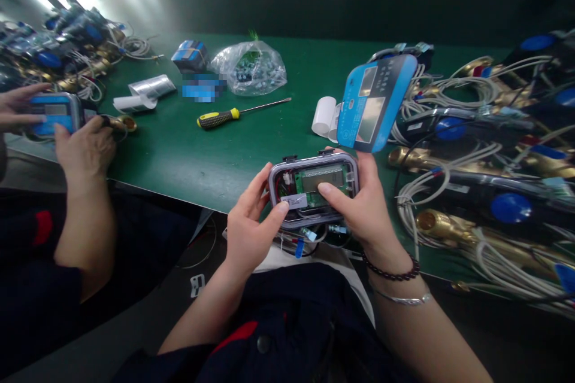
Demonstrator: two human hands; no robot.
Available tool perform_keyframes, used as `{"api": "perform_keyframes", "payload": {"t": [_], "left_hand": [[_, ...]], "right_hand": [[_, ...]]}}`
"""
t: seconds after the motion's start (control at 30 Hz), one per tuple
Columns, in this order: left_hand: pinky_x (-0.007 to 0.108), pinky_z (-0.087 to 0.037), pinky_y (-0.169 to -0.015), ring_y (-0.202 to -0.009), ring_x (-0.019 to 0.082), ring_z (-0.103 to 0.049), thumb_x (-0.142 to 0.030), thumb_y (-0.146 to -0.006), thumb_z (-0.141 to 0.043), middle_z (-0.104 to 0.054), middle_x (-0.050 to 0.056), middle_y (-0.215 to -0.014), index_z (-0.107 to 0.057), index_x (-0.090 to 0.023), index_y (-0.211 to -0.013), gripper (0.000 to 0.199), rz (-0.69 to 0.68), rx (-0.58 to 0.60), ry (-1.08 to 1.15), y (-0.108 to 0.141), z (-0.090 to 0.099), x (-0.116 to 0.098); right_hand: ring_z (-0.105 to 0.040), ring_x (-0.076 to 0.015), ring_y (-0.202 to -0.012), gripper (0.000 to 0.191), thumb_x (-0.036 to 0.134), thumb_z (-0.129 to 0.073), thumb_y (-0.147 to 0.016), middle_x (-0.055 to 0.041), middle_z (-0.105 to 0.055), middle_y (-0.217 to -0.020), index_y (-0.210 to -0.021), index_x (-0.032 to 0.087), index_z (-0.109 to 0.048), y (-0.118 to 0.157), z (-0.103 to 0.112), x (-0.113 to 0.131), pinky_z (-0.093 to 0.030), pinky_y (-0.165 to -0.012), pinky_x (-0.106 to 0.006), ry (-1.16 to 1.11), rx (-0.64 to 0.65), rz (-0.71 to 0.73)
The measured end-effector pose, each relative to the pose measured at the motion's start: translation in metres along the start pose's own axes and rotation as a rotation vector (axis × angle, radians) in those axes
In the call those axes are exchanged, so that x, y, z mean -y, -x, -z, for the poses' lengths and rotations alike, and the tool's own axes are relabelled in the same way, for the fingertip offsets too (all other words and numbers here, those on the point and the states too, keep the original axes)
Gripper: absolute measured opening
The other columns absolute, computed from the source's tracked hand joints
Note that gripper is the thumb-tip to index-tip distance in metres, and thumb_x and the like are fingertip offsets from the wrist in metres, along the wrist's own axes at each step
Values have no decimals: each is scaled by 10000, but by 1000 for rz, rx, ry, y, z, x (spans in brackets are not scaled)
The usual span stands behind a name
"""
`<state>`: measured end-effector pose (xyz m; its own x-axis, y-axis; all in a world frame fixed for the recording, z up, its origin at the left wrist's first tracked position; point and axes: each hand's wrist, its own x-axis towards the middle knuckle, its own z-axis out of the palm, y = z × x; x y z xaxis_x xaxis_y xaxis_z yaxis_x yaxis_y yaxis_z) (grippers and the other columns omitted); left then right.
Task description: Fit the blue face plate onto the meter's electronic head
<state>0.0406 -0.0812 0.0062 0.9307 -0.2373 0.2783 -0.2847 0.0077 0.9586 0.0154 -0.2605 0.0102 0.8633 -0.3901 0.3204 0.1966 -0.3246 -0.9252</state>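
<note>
Green-covered worktop point(188, 149) spread with brass-bodied meters and grey cables point(471, 191) at the right, a clear plastic bag of small parts point(249, 69) and a yellow-handled screwdriver point(233, 114) further back. Held over the near edge: clear-cased rectangular meter module point(314, 188) with green circuit board and display showing. Left hand point(249, 227) and right hand point(366, 203) both in a closed grip on the module's ends, thumbs pressed on top.

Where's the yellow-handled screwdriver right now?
In the head view the screwdriver lies on the green table, left of centre, beyond the hands, between the clear plastic bag behind it and the white roll to its right.
</note>
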Motion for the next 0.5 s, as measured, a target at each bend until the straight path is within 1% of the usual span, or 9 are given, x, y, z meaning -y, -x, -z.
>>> {"api": "perform_keyframes", "payload": {"t": [0.07, 0.13, 0.2, 0.27, 0.33, 0.5], "left_hand": [[352, -502, -1024, -1204, 215, -556, -230, -879, -578, -566, 81, -1328, -551, -220, -1294, 416, 7, -16, -25, -2, 3, -2], [361, -495, -1033, -1211, 212, -551, -210, -889, -544, -571, 77, -1321, -559, -224, -1287, 398, 19, 31, -34, -4, 8, -5], [360, -493, -1035, -1247, 227, -518, -155, -840, -577, -519, 83, -1377, -511, -236, -1340, 511, 31, 109, -33, -4, 13, -8], [358, -490, -1035, -1273, 246, -490, -103, -782, -606, -461, 92, -1426, -457, -239, -1386, 638, 43, 154, -36, -3, 15, -9], [358, -492, -1031, -1265, 251, -497, -85, -762, -606, -456, 96, -1430, -457, -230, -1387, 658, 52, 135, -39, -3, 14, -10], [338, -518, -1001, -1206, 236, -554, -81, -750, -624, -504, 90, -1390, -498, -216, -1351, 628, 72, 85, -14, -3, 7, -12]], "right_hand": [[-588, -244, -1074, 570, 414, -727, -703, -82, -606, -1206, -1185, 222, -493, -1, 0, 0, -489, -935, -426, 9, -2, -11], [-589, -245, -1072, 583, 424, -731, -701, -83, -609, -1202, -1191, 223, -488, -1, 0, -1, -490, -933, -429, 10, -8, -18], [-587, -247, -1077, 592, 425, -731, -704, -84, -609, -1202, -1203, 223, -483, -1, 0, -1, -490, -930, -430, 5, -9, -20], [-583, -249, -1087, 603, 415, -731, -708, -86, -606, -1210, -1219, 222, -477, 0, -1, 0, -483, -939, -436, 1, -6, -23], [-582, -253, -1089, 595, 404, -732, -709, -86, -604, -1214, -1216, 221, -481, 0, -1, 0, -472, -952, -443, -3, -6, -27], [-591, -253, -1062, 530, 405, -725, -712, -76, -609, -1192, -1162, 230, -506, 0, 0, 2, -476, -938, -438, 17, -7, -17]]}}
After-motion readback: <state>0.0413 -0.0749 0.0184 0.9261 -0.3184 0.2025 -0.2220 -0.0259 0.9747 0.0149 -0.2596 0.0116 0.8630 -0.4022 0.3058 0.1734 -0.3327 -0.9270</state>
